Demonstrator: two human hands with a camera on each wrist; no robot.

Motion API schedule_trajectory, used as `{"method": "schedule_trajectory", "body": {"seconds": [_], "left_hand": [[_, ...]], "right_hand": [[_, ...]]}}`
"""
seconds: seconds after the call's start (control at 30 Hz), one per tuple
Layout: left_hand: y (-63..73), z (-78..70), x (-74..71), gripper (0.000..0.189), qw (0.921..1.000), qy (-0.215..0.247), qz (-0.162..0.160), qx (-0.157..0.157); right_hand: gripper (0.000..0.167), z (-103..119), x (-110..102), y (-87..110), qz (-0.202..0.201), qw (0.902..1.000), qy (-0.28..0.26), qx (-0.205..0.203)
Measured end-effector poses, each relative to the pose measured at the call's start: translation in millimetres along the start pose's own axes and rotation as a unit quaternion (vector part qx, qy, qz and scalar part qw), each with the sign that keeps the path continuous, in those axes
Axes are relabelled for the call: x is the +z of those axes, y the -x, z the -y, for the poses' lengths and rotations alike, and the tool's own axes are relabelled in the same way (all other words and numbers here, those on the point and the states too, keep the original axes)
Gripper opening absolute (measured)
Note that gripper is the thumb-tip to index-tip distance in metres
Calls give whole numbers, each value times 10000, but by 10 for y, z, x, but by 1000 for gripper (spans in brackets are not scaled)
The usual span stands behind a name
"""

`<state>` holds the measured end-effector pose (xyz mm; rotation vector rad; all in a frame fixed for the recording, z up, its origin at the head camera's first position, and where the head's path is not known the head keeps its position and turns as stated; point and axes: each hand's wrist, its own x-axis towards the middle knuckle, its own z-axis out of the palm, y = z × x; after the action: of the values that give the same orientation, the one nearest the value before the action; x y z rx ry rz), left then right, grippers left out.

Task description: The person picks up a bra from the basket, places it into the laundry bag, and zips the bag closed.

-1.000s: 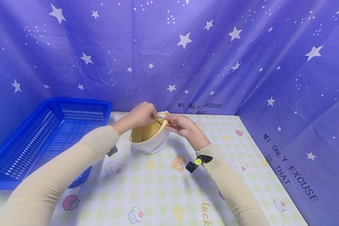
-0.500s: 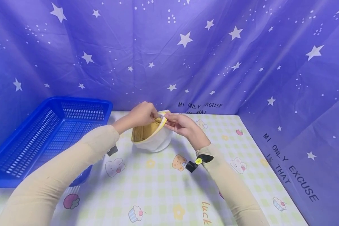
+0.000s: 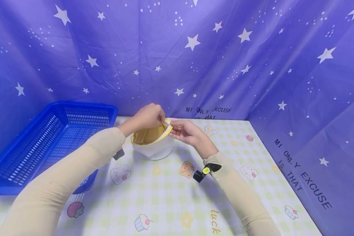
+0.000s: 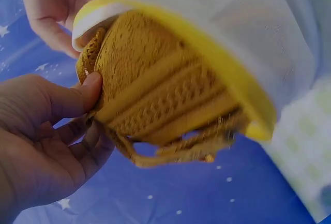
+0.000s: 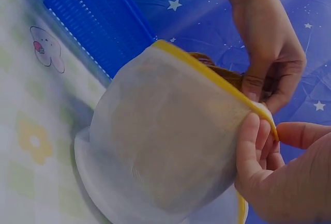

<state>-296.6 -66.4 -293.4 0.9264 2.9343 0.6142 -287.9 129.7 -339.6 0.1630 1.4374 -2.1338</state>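
A white mesh laundry bag (image 3: 154, 152) with a yellow-trimmed mouth is held tilted over the table, its opening towards me and to the left. Inside it lies a mustard bra (image 4: 150, 63) with a textured cup and a ribbed band, part of it sticking out at the mouth. My left hand (image 3: 148, 116) pinches the edge of the bra between thumb and fingers at the bag's far rim. My right hand (image 3: 188, 132) pinches the yellow trim on the right side of the mouth, fingers against the outside of the mesh. The bra's lower part is hidden inside the bag.
A large blue plastic basket (image 3: 76, 104) with slotted walls stands at the left of the table. The tabletop (image 3: 165, 196) has a checked cloth with cartoon prints. Purple star curtains (image 3: 153, 39) close off the back and right sides.
The bag's mouth has shifted slightly left, along with my right hand's fingers. My left hand has risen a little, still pinching the bra. The basket has stayed in place.
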Motion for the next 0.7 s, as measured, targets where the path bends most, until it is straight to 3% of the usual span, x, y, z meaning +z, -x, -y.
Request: {"method": "schedule_trajectory", "body": {"seconds": [0.3, 0.7], "left_hand": [[34, 106, 155, 12, 9995, 272, 73, 130], [27, 79, 83, 13, 9988, 414, -211, 175]], "right_hand": [[25, -54, -58, -43, -310, 9995, -93, 59], [30, 12, -14, -38, 308, 9992, -187, -189]]}}
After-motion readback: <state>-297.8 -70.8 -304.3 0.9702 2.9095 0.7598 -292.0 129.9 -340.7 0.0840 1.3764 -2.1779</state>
